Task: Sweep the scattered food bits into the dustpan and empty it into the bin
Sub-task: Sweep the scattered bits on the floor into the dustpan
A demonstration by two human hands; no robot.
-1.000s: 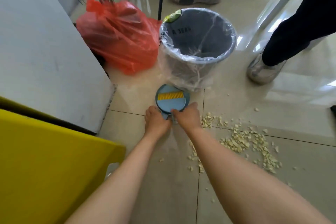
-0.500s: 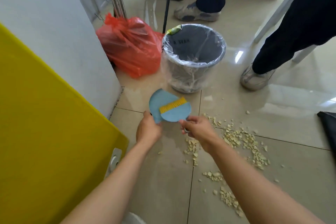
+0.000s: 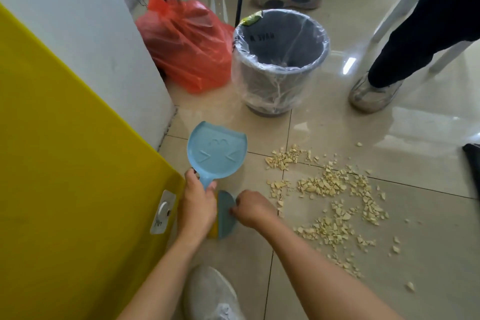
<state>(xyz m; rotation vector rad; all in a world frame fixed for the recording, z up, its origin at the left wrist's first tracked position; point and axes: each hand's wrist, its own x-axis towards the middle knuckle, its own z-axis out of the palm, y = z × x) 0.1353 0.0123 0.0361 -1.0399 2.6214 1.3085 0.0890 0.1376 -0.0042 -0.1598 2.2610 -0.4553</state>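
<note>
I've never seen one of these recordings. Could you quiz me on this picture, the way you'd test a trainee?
1. True or false: the food bits lie scattered on the floor, to the right of the dustpan.
2. What does the left hand grip? A the dustpan's handle; B the red bag; C the bin.
3. Fill the gap: the right hand pinches the small blue ____ with yellow bristles.

Key: 1 true. 2 A. 3 brush.
</note>
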